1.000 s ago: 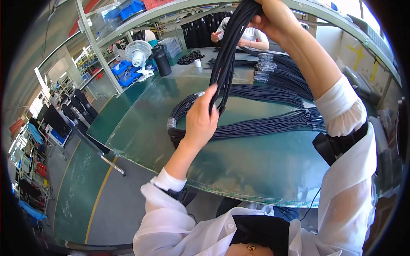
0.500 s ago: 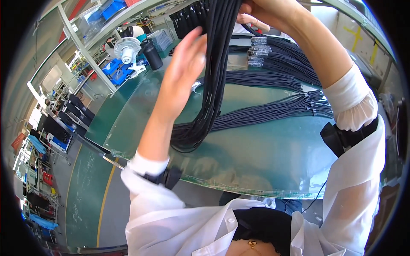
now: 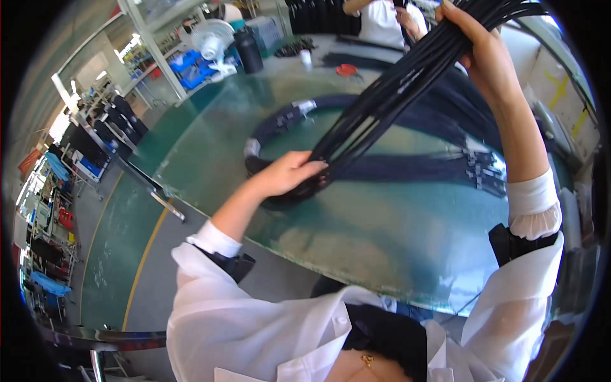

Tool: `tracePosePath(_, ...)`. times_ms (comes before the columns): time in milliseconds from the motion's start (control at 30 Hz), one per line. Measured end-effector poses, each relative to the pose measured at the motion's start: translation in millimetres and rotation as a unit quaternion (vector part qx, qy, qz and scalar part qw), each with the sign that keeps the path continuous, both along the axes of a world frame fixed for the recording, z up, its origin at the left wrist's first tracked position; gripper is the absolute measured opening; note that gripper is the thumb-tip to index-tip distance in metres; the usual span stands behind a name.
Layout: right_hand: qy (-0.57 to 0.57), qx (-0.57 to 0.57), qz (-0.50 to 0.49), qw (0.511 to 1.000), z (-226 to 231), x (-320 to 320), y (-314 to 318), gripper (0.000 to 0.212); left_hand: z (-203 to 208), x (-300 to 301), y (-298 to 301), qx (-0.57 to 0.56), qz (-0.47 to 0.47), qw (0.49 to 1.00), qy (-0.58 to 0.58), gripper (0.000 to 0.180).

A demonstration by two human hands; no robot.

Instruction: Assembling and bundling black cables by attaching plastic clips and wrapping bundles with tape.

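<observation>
A thick bundle of black cables (image 3: pixel 388 89) stretches slantwise between my hands above the green table (image 3: pixel 356 235). My right hand (image 3: pixel 474 38) grips it high at the upper right, with loose ends fanning out past the fingers. Lower down, my left hand (image 3: pixel 293 173) is wrapped round the bundle close to the tabletop. Behind it lies a curved cable bundle (image 3: pixel 280 121) with clear wrapping at its bends. One straight stretch runs rightward to small light-coloured connectors (image 3: pixel 484 169) at the table's right side.
A white fan (image 3: pixel 213 39), a black bottle (image 3: pixel 247 49) and blue trays (image 3: pixel 194 70) stand at the far left. Red-handled pliers (image 3: pixel 347 70) and a small white container (image 3: pixel 306 58) lie farther back. Across the table is a person in white (image 3: pixel 382 25).
My left hand, open and blurred before, has come down and closed on the cable bundle. My right hand has moved right, swinging the bundle from hanging to slanted.
</observation>
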State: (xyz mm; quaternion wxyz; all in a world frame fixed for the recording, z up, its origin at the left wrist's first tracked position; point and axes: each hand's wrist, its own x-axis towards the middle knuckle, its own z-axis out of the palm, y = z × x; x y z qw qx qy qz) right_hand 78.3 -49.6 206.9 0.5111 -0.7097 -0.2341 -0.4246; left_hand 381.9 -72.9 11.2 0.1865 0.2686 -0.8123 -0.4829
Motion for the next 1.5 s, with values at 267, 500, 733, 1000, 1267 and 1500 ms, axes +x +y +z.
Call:
tracePosePath(267,-0.002,0.302,-0.645,0.702,-70,-46,142,0.025,33,23,56,-0.224,0.128,0.962,0.088,0.027)
tracePosePath(500,0.018,0.376,-0.578,0.724,-143,-46,226,0.026,-36,-44,152,0.55,-0.08,0.81,0.188,0.058)
tracePosePath(733,-0.041,0.407,-0.558,0.722,-186,-12,274,0.024,-43,-125,151,0.636,-0.056,0.619,0.457,0.043)
tracePosePath(1000,0.007,0.387,-0.617,0.685,-227,-25,299,0.031,-66,-57,98,0.537,0.17,0.631,0.533,0.024)
tracePosePath(1267,0.428,0.575,-0.227,0.659,-202,-59,331,0.058,-50,-33,109,0.542,0.142,0.643,0.522,0.022)
tracePosePath(1500,0.409,0.311,-0.553,0.655,-161,-68,245,0.025,-63,-34,116,0.586,0.16,0.662,0.439,0.024)
